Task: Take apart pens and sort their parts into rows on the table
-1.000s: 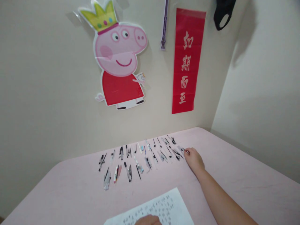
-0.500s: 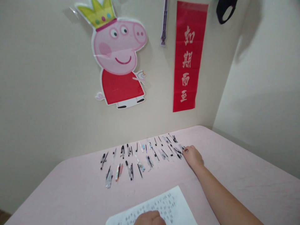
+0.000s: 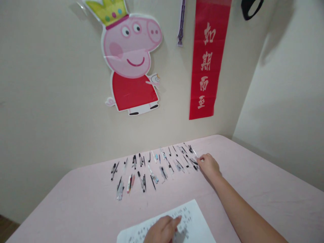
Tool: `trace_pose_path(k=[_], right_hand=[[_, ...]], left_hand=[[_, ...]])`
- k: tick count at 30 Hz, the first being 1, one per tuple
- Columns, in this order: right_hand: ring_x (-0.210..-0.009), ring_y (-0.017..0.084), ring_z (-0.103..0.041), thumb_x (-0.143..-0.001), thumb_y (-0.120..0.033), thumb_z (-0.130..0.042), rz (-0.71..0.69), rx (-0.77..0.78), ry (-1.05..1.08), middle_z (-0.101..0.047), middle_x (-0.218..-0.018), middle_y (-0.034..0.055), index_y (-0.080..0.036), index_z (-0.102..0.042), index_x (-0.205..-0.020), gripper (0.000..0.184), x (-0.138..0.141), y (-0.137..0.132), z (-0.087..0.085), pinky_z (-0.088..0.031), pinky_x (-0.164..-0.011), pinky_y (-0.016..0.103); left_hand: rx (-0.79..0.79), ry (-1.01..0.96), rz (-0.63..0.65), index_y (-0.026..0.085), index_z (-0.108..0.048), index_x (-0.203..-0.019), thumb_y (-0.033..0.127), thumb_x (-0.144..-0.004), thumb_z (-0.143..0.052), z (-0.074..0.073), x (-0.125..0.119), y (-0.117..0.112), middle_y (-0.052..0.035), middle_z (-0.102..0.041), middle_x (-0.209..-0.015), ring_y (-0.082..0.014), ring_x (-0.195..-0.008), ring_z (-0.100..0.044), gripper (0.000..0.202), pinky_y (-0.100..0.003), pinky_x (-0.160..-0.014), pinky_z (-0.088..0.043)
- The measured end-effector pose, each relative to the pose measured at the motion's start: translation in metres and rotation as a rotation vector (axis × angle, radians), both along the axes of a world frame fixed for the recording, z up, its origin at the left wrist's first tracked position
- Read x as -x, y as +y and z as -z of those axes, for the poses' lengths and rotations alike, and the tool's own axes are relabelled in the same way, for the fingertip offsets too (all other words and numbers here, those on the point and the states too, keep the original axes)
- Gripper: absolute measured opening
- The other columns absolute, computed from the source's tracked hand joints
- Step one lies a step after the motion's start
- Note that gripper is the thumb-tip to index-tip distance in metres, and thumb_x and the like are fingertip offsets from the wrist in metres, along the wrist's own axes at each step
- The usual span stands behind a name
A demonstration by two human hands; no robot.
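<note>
My right hand [image 3: 209, 165] is at the far right end of the rows of pen parts [image 3: 164, 172], its fingers pinched together. At its fingertips is a thin, pale, clear stick-like piece [image 3: 195, 154], which looks like a pen tube. My left hand [image 3: 162, 231] is over a white sheet of paper [image 3: 202, 226] with handwritten marks, near the bottom of the view. Its fingers are closed, and a blurred greyish shape shows beside them; what they hold is too unclear to name. Dark refills, caps and clear barrels lie in small groups.
A pink cloth covers the table [image 3: 253, 182], which meets the wall at the back. On the wall hang a pink pig cutout [image 3: 135, 91], a red banner [image 3: 209, 77], a purple strap [image 3: 181, 27] and a black looped object [image 3: 250, 8].
My left hand has risen further into view over the paper, its fingers now showing. My right hand remains at the right end of the rows, where a pale thin piece now shows.
</note>
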State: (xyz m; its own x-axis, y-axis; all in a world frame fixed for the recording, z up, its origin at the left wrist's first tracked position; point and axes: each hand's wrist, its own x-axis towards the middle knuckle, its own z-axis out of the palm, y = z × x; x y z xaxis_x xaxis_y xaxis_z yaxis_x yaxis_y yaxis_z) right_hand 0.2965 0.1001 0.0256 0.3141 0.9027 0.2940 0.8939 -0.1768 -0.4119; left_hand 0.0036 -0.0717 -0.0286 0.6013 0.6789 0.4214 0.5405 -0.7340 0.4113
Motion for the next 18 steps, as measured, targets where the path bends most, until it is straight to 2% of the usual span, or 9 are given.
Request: trace_pose_path(k=[2,3,5,7,9,11,13,16,18], right_hand=[[-0.078,0.018,-0.059,-0.079,-0.028,-0.055,-0.160,-0.090,0.081,-0.062,-0.084,0.0064,-0.018,-0.066,-0.072,0.017,0.011,-0.009,-0.007,-0.041,-0.067,0.026],[-0.076,0.017,-0.059,-0.078,-0.025,-0.056,-0.275,-0.092,0.131,-0.061,-0.080,0.0050,-0.018,-0.065,-0.069,0.015,0.019,-0.015,-0.010,-0.042,-0.068,0.025],[-0.067,0.014,-0.056,-0.077,-0.022,-0.056,-0.534,-0.007,0.237,-0.062,-0.079,0.0032,-0.018,-0.064,-0.069,0.012,0.039,-0.032,-0.015,-0.041,-0.063,0.023],[-0.059,0.011,-0.054,-0.078,-0.023,-0.056,-0.688,0.116,0.336,-0.064,-0.074,0.0015,-0.018,-0.065,-0.076,0.011,0.061,-0.053,-0.019,-0.038,-0.056,0.022],[-0.058,0.011,-0.055,-0.077,-0.022,-0.057,-0.849,0.255,0.346,-0.065,-0.068,0.0004,-0.018,-0.067,-0.077,0.011,0.082,-0.073,-0.023,-0.036,-0.054,0.020],[-0.056,0.011,-0.055,-0.074,-0.022,-0.058,-0.947,0.336,0.322,-0.066,-0.065,0.0002,-0.017,-0.068,-0.076,0.011,0.099,-0.090,-0.027,-0.036,-0.053,0.019],[-0.057,0.011,-0.055,-0.070,-0.018,-0.058,-1.006,0.346,0.284,-0.068,-0.066,0.0009,-0.016,-0.069,-0.076,0.013,0.112,-0.104,-0.030,-0.036,-0.053,0.019],[-0.056,0.011,-0.054,-0.067,-0.016,-0.057,-1.040,0.383,0.302,-0.067,-0.065,0.0009,-0.015,-0.068,-0.070,0.011,0.124,-0.116,-0.031,-0.036,-0.052,0.019],[-0.055,0.010,-0.052,-0.066,-0.016,-0.058,-1.020,0.438,0.399,-0.064,-0.062,-0.0007,-0.015,-0.068,-0.070,0.010,0.128,-0.119,-0.029,-0.035,-0.050,0.018]], left_hand=[[-0.055,-0.041,0.009,0.023,-0.038,-0.140,0.016,-0.092,-0.035,-0.010,0.004,0.003,-0.0119,-0.069,-0.100,-0.0186,-0.089,-0.065,0.048,-0.027,-0.077,-0.053],[-0.082,-0.048,0.010,0.023,-0.040,-0.139,0.015,-0.092,-0.034,-0.016,0.006,0.003,-0.0131,-0.069,-0.101,-0.0197,-0.092,-0.065,0.048,-0.031,-0.080,-0.053],[-0.134,-0.002,-0.003,0.024,-0.052,-0.130,0.018,-0.091,-0.038,-0.026,0.008,0.004,-0.0136,-0.069,-0.102,-0.0220,-0.096,-0.064,0.042,-0.037,-0.085,-0.052],[-0.218,0.077,-0.049,0.026,-0.061,-0.118,0.026,-0.089,-0.048,-0.033,0.009,0.002,-0.0122,-0.069,-0.107,-0.0250,-0.103,-0.062,0.032,-0.040,-0.087,-0.052],[-0.306,0.129,-0.134,0.027,-0.062,-0.116,0.031,-0.086,-0.054,-0.036,0.008,-0.001,-0.0113,-0.066,-0.116,-0.0277,-0.112,-0.057,0.031,-0.043,-0.091,-0.050],[-0.354,0.139,-0.245,0.026,-0.056,-0.124,0.027,-0.086,-0.053,-0.035,0.008,-0.003,-0.0112,-0.061,-0.124,-0.0283,-0.119,-0.053,0.038,-0.044,-0.095,-0.047],[-0.360,0.128,-0.311,0.023,-0.048,-0.131,0.019,-0.087,-0.049,-0.031,0.009,-0.002,-0.0113,-0.060,-0.126,-0.0263,-0.120,-0.052,0.045,-0.044,-0.099,-0.044],[-0.368,0.085,-0.292,0.020,-0.047,-0.128,0.014,-0.087,-0.044,-0.022,0.014,0.001,-0.0102,-0.066,-0.114,-0.0222,-0.107,-0.061,0.042,-0.043,-0.098,-0.046],[-0.337,0.044,-0.301,0.020,-0.050,-0.122,0.016,-0.088,-0.044,-0.016,0.018,0.002,-0.0098,-0.068,-0.107,-0.0216,-0.100,-0.064,0.035,-0.040,-0.091,-0.051]])
